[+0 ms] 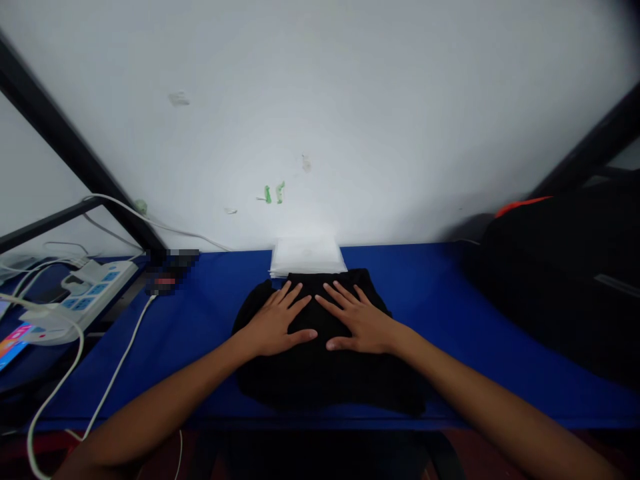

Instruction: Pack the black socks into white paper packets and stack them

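A piece of black cloth (pixel 325 380), perhaps a folded garment, lies on the blue tabletop (pixel 200 373) near its front edge. My left hand (pixel 280 320) rests flat on the cloth's left half, fingers spread and pointing away from me. On the right half, my right hand (pixel 360 320) also lies flat with its fingers apart. The two thumbs point toward each other with a small gap between them. Just behind the cloth, against the wall, sits a stack of white sheets or packets (pixel 307 255).
At the left are a white power strip (pixel 103 290) with cables, a lit screen (pixel 13 347) and a blurred dark object (pixel 173 272) with a white cord. A large black bag-like bulk (pixel 560 287) takes up the right side. Dark frame bars (pixel 65 147) flank the wall.
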`<state>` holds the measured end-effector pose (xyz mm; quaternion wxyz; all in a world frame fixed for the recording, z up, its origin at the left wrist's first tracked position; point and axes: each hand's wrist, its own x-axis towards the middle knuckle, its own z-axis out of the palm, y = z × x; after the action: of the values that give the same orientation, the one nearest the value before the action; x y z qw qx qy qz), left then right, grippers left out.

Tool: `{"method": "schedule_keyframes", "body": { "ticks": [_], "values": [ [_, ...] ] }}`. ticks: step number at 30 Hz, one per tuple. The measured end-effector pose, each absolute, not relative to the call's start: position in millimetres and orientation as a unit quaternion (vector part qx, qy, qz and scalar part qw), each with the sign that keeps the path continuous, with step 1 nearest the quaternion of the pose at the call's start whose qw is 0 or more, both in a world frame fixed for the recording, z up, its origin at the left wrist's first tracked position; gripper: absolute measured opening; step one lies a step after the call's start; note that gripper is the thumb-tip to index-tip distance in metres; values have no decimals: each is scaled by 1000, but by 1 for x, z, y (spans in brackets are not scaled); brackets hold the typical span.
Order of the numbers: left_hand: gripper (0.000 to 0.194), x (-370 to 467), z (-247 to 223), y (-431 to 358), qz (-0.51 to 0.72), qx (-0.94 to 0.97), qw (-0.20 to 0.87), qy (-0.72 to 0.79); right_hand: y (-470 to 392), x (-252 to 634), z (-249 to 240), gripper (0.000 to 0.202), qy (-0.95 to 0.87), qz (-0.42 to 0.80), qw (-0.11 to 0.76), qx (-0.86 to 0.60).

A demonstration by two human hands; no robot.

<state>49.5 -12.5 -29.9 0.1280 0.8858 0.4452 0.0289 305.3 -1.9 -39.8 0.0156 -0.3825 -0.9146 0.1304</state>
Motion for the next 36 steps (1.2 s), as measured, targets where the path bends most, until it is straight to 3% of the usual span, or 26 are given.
{"method": "schedule_keyframes", "body": {
  "ticks": [13, 24, 36],
  "values": [
    [80, 49, -32, -11, 40, 883, 136, 447, 0, 307, -36, 96, -911, 159, 7, -381],
    [81, 53, -31, -21, 50, 867, 60, 493, 0, 308, -32, 97, -907, 170, -7, -385],
    [84, 53, -27, -18, 5, 844, 113, 525, 1, 310, -36, 93, -909, 171, 14, -379]
  ]
}}
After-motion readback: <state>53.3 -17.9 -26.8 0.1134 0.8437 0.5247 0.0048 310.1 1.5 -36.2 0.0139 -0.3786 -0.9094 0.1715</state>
